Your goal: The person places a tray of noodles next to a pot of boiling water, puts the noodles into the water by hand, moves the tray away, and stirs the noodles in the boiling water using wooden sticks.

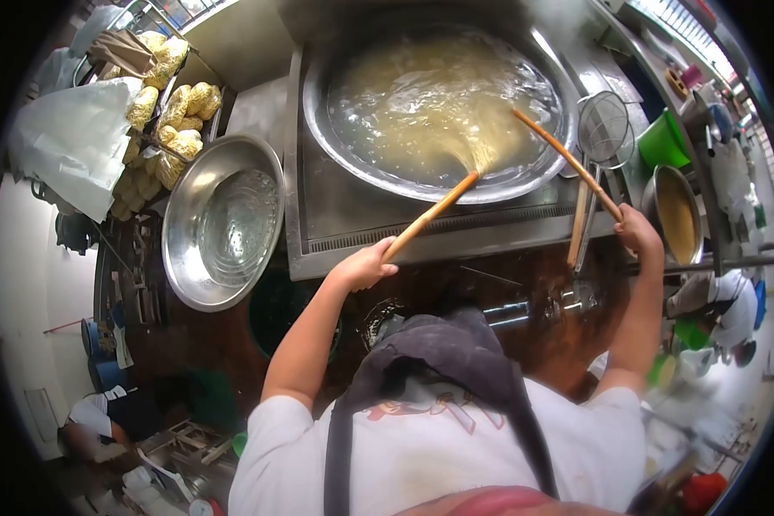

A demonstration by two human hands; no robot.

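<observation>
My left hand [365, 265] is closed around the near end of a long wooden stick [434, 213]. Its far tip reaches over the front rim of a large wok [312, 112], beside a bundle of pale yellow noodles [483, 156] at the surface of the bubbling, cloudy water. In my right hand [638, 230] is a second wooden stick [567, 156], slanting across the wok's right rim with its tip above the water. The two sticks stand well apart. How much of the noodles lies under the water is hidden.
To the left stands a wide metal basin [180, 249] with water. Beyond it are bundles of yellow noodles [180, 107] and a plastic sheet [73, 129]. A wire strainer [604, 129], a green container [663, 142] and a metal bowl [677, 215] are on the right. Other people are at both sides.
</observation>
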